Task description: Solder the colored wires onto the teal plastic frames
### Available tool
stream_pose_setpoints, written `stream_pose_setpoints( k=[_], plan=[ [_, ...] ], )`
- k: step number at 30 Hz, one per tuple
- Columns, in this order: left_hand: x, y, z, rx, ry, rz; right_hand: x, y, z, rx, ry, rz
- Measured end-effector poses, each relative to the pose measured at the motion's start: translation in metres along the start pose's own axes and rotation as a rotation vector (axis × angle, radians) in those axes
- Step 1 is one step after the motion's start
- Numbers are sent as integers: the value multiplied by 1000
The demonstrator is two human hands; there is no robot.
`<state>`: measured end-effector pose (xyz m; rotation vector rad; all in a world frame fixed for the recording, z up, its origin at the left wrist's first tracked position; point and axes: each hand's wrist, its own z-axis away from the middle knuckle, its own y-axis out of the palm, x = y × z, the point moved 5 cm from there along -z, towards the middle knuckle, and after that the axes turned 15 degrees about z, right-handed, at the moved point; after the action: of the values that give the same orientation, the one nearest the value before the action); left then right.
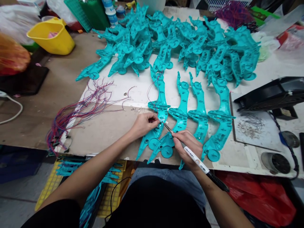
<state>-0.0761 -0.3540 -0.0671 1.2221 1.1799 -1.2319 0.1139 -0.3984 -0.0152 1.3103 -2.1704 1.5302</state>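
Observation:
My left hand (pixel 145 124) is closed in a pinch on a thin red-and-blue wire (pixel 155 106), over the lower half of the leftmost turquoise plastic part (pixel 160 91) in the front row. The wire loops up along this part. My right hand (pixel 187 146) grips a white-and-black pen-shaped tool (pixel 193 157). Its slim metal tip reaches the part beside my left fingertips; the exact contact is too small to make out. Three similar curved turquoise parts (pixel 182 99) lie to the right, and my right hand is over the lower ends of the middle ones.
A bundle of red and blue wires (pixel 68 117) lies at left. Turquoise parts (pixel 140 41) are heaped along the back. A yellow bin (pixel 53 36) stands back left. At right are a black fan-like device (pixel 273 93), a stained board (pixel 256 129) and a round tin (pixel 275 162).

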Motion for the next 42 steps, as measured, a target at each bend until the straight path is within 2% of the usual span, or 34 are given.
stream_pose_setpoints(
  k=[11, 16, 19, 22, 27, 31, 38, 42],
  plan=[
    [-2, 0, -1, -21, 2, -31, 3, 3, 4, -44, -198, 50],
    [0, 0, -1, -13, 7, -18, 1, -13, 2, -148, -137, 128],
    [1, 0, -1, -7, 10, -11, -3, -19, -7, -160, -78, 138],
    [2, 0, -1, -8, 4, -1, -7, -11, -23, -96, -42, 192],
    [1, 2, -1, 7, 2, 3, -11, 20, -43, 60, -100, 196],
    [1, 2, -2, 16, 10, -13, -10, 32, -50, 69, -141, 182],
    [-1, -2, 6, -4, -17, 10, -1, 34, -48, 49, -178, 155],
    [-5, -5, 13, 43, -34, 77, 4, 39, -43, 42, -237, 144]
  ],
)
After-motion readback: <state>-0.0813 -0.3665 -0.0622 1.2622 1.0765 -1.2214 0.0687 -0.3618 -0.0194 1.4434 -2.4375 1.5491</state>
